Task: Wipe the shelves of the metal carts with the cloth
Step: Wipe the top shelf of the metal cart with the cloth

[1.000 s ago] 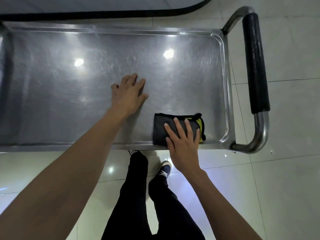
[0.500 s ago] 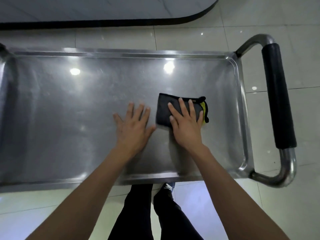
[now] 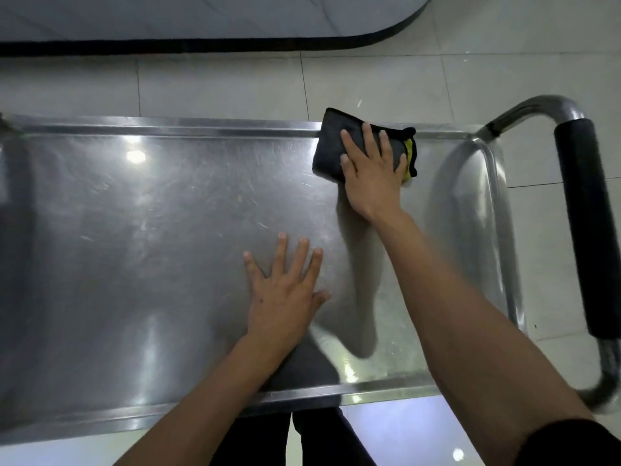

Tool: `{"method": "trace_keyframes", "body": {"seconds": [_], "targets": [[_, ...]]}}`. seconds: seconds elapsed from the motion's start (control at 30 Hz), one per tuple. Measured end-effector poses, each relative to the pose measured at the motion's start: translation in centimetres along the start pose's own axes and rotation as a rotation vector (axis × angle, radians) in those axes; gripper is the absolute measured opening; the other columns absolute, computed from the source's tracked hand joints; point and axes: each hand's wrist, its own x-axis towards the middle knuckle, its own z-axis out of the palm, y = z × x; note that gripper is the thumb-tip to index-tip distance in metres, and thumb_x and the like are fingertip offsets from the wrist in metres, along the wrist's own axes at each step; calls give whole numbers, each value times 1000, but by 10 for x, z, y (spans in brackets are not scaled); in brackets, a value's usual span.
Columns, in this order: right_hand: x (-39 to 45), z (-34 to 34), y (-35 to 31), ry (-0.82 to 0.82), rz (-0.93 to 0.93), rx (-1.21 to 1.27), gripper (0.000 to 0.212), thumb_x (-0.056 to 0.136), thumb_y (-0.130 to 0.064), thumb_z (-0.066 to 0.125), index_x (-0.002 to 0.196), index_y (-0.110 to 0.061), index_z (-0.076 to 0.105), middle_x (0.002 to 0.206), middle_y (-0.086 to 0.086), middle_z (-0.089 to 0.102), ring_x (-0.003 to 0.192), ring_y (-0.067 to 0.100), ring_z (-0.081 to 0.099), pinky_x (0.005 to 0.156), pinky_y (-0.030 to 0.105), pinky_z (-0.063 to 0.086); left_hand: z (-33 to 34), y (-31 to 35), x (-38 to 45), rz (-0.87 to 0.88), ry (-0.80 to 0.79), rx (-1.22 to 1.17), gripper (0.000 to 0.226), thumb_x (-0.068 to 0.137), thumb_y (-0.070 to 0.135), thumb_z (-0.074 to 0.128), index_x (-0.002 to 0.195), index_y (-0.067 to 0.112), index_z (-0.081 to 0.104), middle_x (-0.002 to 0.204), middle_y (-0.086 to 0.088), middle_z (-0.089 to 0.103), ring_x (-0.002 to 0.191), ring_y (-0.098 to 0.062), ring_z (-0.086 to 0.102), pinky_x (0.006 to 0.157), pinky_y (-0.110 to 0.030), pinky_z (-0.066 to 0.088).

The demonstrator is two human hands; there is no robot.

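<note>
step: wiping far rim | your right hand (image 3: 371, 169) presses cloth (image 3: 331, 148) flat-fingered for full contact | left hand (image 3: 282, 290), fingers spread, braces shelf (image 3: 134, 247) against rolling

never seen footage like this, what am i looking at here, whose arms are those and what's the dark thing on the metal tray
There is no machine here. The view comes from a camera worn on a person's head, looking down, so the two bare arms are the wearer's own. The shiny surface is the top shelf of a metal cart, with its black-padded push handle at the right. The right hand lies flat with straight fingers on a folded dark cloth with a yellow edge, pressing it against the shelf's far rim. The left hand rests open, fingers spread, on the bare metal. Neither hand grips anything. Below the shelf's near edge you see the person's dark trousers and the tiled floor.
</note>
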Motion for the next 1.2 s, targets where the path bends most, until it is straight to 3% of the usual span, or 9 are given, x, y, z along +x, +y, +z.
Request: {"method": "trace_keyframes", "body": {"seconds": [0.2, 0.4, 0.57, 0.9, 1.07, 1.2], "targets": [[-42, 4, 17, 18, -51, 18, 48, 105, -47, 24, 153, -47, 23, 166, -8, 13, 154, 21, 0, 120, 60, -3, 0, 0, 0, 1, -2, -24, 72, 95, 63, 45, 155, 25, 34, 165, -5, 26, 154, -36, 13, 104, -82, 16], [-134, 16, 41, -9, -67, 17, 48, 105, -47, 24, 153, -47, 22, 166, -9, 13, 154, 19, -1, 121, 57, -5, -6, 1, -2, -23, -49, 5, 64, 102, 56, 25, 160, 31, 13, 169, 4, 6, 156, -27, -1, 111, -77, 11], [-215, 29, 60, -20, -104, 18, 47, 106, -46, 28, 153, -47, 25, 166, -10, 13, 154, 20, 0, 120, 58, -4, -7, -7, -1, -15, -97, 3, 65, 103, 50, 33, 160, 31, 9, 169, 6, 2, 156, -24, -5, 113, -75, 12], [-356, 62, 60, -6, -235, -57, 47, 104, -44, 30, 150, -41, 37, 164, -6, 22, 153, 26, 11, 120, 62, 8, -2, -11, -18, -75, -111, 11, 63, 102, 50, 45, 157, 39, 17, 169, 8, 1, 154, -30, -5, 111, -76, 13], [-375, 64, 55, -25, -229, -76, 46, 104, -44, 29, 149, -42, 39, 164, -6, 23, 154, 26, 12, 119, 62, 10, -5, -10, -32, -134, -116, -43, 64, 100, 56, 44, 157, 45, 14, 168, 4, -2, 154, -34, -9, 113, -75, 9], [-374, 63, 52, -16, -216, -91, 47, 103, -45, 29, 149, -42, 39, 164, -7, 24, 154, 26, 12, 119, 62, 10, -11, -15, -35, -104, -94, -22, 65, 102, 57, 37, 158, 35, 13, 168, 3, 4, 154, -31, 2, 114, -67, 19]]}}
